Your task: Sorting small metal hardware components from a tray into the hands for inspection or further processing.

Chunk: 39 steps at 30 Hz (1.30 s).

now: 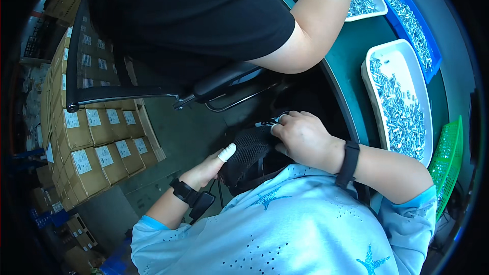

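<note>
In front of my lap is a black mesh bag [249, 148], its side sagging and partly in shadow. My left hand [210, 164] grips its left side, with the thumb, wrapped in a white finger cover, resting on the mesh; the other fingers are hidden. At the bag's upper right edge, my right hand [307, 135] is closed with fingertips pinched together. A small dark piece with pale bits [270, 122] shows at those fingertips, too small to name. Black bands circle both my wrists, and the left one carries a boxy black device [202, 204].
To the right, a green table [351, 66] holds white trays [371, 79] and a blue tray [433, 66] of small metal pins, near a green basket [448, 163]. A person in black [204, 25] sits ahead beside a chair [122, 91]. Stacked cartons [97, 142] stand left.
</note>
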Available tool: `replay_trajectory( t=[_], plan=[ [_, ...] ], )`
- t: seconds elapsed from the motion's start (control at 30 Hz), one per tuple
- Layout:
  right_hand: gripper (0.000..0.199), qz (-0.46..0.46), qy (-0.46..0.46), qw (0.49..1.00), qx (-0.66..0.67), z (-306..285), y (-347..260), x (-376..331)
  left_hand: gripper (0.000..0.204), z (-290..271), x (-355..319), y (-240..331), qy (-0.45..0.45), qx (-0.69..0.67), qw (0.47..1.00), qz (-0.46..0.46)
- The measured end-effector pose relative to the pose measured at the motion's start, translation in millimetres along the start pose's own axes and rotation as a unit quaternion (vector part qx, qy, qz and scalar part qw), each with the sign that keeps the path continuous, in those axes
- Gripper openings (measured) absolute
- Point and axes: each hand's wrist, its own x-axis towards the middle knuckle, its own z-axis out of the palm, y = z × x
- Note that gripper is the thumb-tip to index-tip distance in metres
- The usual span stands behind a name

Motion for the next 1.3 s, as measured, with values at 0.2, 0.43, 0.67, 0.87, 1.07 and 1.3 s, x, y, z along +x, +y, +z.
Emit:
replay_trajectory(
  t=[0.2,0.43,0.67,0.87,1.07,1.3],
  plan=[
    [0.006,-0.039,0.001,0.998,-0.047,8,1,9,0.079,6,-6,2,0.023,-0.032,0.999,0.022],
    [0.005,-0.040,0.041,0.998,0.004,8,8,7,0.076,7,-7,-3,0.035,-0.024,0.999,0.031],
    [0.005,-0.020,0.026,0.999,0.025,-3,5,6,0.069,12,-12,1,0.060,-0.015,0.996,0.057],
    [0.005,-0.025,0.017,0.999,0.029,-5,5,5,0.056,21,-15,3,0.108,-0.006,0.991,0.073],
    [0.005,-0.026,0.015,0.999,0.026,-4,4,6,0.067,12,-14,3,0.059,-0.011,0.996,0.060],
    [0.005,-0.039,0.010,0.999,0.013,-4,3,5,0.064,6,-4,5,0.015,-0.010,0.991,0.135]
  ],
)
